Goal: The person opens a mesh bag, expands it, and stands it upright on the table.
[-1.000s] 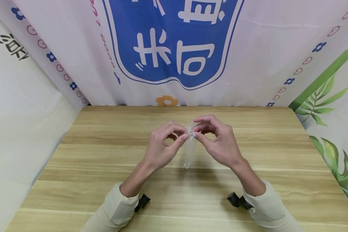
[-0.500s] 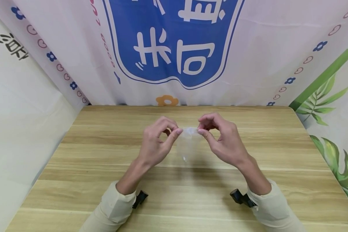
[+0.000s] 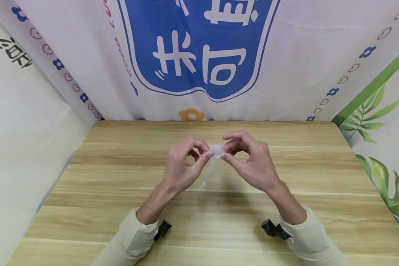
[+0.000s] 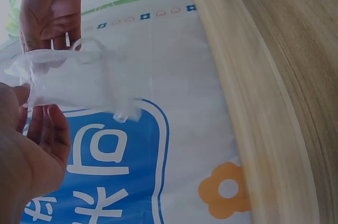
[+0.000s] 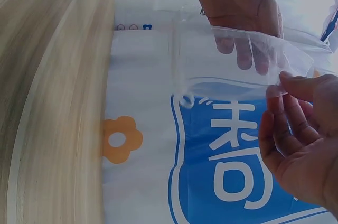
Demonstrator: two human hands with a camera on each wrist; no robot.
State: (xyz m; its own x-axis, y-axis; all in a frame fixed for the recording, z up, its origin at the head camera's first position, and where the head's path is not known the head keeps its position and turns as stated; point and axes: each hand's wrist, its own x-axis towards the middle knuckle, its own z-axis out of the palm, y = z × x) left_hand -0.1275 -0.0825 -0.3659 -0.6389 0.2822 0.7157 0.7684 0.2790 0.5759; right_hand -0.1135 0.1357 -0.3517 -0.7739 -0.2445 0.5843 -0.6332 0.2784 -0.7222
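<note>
Between both hands hangs a small clear plastic bag (image 3: 216, 152), its upper edge bunched and its lower end dangling above the table. My left hand (image 3: 183, 164) pinches one side of that edge between thumb and fingers. On the other side my right hand (image 3: 252, 162) pinches it likewise. The wrist views show the see-through bag (image 4: 79, 78) more fully. A small clear loop shows at a lower corner of the bag (image 5: 227, 63) in the right wrist view; whether it is part of the bag, I cannot tell.
The hands are over a wood-grain table (image 3: 119, 184). Behind its far edge hangs a white curtain (image 3: 296, 74) with a blue printed panel. Black wrist mounts (image 3: 163, 229) sit by the sleeve cuffs. A leaf-patterned sheet (image 3: 375, 125) borders the right side.
The hands moved apart, stretching the bag's upper edge flat, then came back together, so it is bunched again. The bag's lower end has swung to the left.
</note>
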